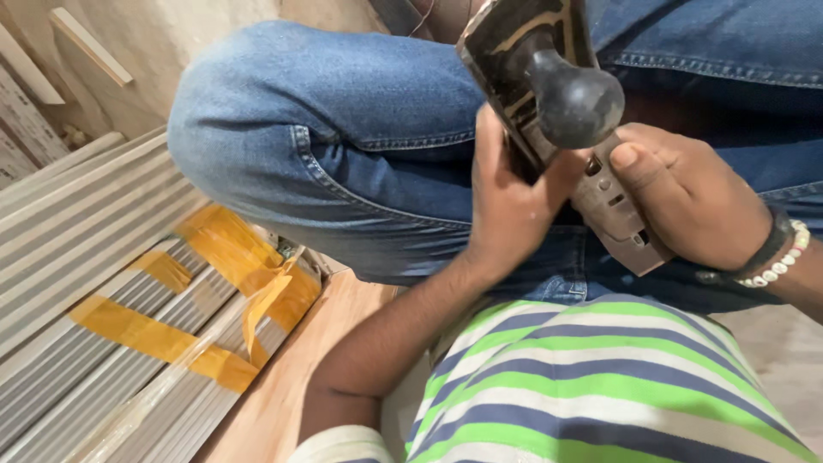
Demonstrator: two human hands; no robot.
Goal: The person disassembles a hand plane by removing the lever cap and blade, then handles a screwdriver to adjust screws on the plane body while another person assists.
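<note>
Tool: hand plane (549,111), black knob up, over the near knee.
Left hand (506,201): clasped around plane body.
Right hand (686,197): gripping its rear; steady it firmly.

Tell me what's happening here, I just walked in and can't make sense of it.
A seated person in jeans holds a hand plane over their lap with both hands. The left hand grips its side below the black knob; the right hand holds the metal body, thumb pressed on it. Beside the knee lies a bundle of ribbed grey strips bound with yellow tape, next to a wooden board.
</note>
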